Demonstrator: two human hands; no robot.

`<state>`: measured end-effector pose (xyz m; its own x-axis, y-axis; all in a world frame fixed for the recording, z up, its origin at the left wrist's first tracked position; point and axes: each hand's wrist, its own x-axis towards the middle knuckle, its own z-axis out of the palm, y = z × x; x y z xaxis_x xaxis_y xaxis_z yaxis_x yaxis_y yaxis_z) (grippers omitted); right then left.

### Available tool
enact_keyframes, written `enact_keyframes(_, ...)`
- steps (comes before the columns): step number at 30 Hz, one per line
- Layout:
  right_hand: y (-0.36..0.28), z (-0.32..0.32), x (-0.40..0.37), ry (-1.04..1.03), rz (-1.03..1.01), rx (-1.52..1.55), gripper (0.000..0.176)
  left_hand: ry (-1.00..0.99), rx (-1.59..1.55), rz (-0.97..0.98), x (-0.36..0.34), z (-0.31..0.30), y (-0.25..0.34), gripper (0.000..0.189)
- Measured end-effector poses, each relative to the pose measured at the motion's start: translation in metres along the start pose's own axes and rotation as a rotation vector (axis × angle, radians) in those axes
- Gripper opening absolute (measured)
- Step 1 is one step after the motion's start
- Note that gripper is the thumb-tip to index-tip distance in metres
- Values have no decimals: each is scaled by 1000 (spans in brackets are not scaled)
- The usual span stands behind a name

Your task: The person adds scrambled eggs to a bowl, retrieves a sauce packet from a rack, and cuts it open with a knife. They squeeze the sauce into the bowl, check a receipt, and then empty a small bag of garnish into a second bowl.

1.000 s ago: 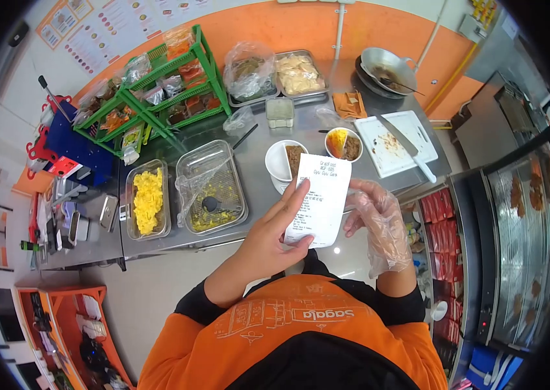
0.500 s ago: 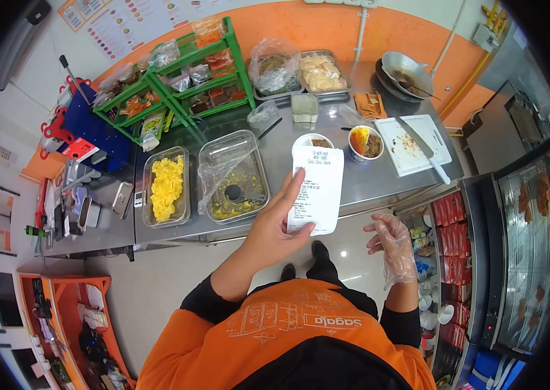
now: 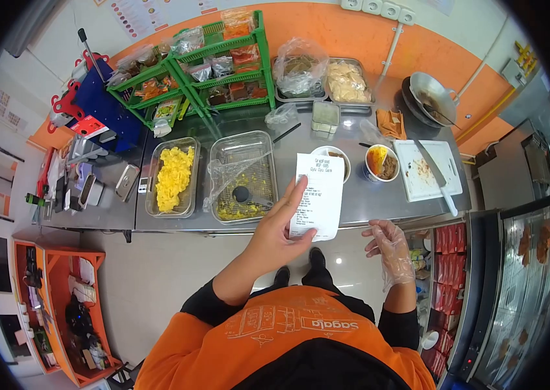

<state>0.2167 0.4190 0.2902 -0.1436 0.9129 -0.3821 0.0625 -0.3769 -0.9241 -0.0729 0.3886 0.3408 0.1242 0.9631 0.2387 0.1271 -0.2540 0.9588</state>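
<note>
My left hand is bare and closed on a printed paper receipt, held upright above the table's front edge. Behind the receipt, partly hidden by it, stands a white paper bowl with brown food in it. To its right is a second paper bowl holding brown meat and something yellow-orange. My right hand wears a clear plastic glove and hangs in front of the table with its fingers loosely apart, holding nothing.
A tray of scrambled egg and a container with a black ladle stand on the left. Right are a cutting board with a knife and a wok. Green racks hold bagged food at the back.
The view has shifted slightly, so the table and its things appear further right and the shelf at lower left shows more. Both hands keep nearly the same pose, the receipt still in my left.
</note>
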Motion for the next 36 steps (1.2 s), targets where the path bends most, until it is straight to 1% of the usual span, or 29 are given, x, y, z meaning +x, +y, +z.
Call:
enact_keyframes(3, -1, -3, 16, -27, 4, -26, 30, 8, 23, -1, 8, 1, -3, 90)
enact_keyframes(8, -1, -9, 40, -98, 13, -32, 31, 3, -50, -57, 20, 4, -4, 91)
enact_keyframes(11, -1, -12, 54, -128, 23, -49, 32, 2, -31, -79, 26, 6, -8, 91)
enact_keyframes(15, -6, -11, 64, -128, 33, -49, 32, 2, -80, -91, 34, 8, -9, 93)
enact_keyframes(17, -8, -11, 67, -145, 41, -83, 32, 9, -94, -146, 35, 9, -8, 94)
enact_keyframes(18, -7, -8, 68, -133, 39, -86, 32, 1, -102, -140, 32, 6, -12, 94)
enact_keyframes(20, -6, -12, 68, -179, 61, -98, 36, 9, 264, -12, 29, 4, -27, 93)
enact_keyframes(21, 5, -17, 71, -213, 23, -118, 43, 35, 221, 19, 30, 6, -29, 94)
enact_keyframes(22, 13, -21, 71, -232, 46, -78, 41, 44, 160, 54, 29, 7, -30, 94)
enact_keyframes(23, 27, -23, 71, -202, 17, 16, 48, 49, 184, 25, 27, 9, -33, 94)
enact_keyframes(24, 28, -25, 75, -204, -27, -115, 46, 34, 138, 36, 27, 9, -42, 96)
enact_keyframes(25, 20, -23, 73, -190, -10, -195, 41, 29, 39, -13, 27, 13, -44, 98)
enact_keyframes(26, 14, -25, 69, -167, -20, -211, 39, 38, -37, -80, 27, 17, -41, 99)
enact_keyframes(27, 12, -26, 66, -173, -28, -222, 36, 4, -57, -59, 29, 24, -35, 99)
enact_keyframes(29, 20, -34, 66, -150, -23, -184, 36, 50, -55, -150, 30, 31, -29, 102)
enact_keyframes(30, 26, -37, 66, -156, -6, -146, 35, 42, -58, -146, 30, 33, -29, 102)
enact_keyframes(32, 40, -42, 68, -134, 12, -156, 35, 42, -83, -188, 31, 35, -36, 103)
enact_keyframes(34, 42, -49, 65, -107, 28, -161, 35, 40, -57, -188, 28, 34, -51, 103)
enact_keyframes(36, 44, -52, 58, -65, 42, -298, 36, 46, -24, -204, 27, 33, -65, 102)
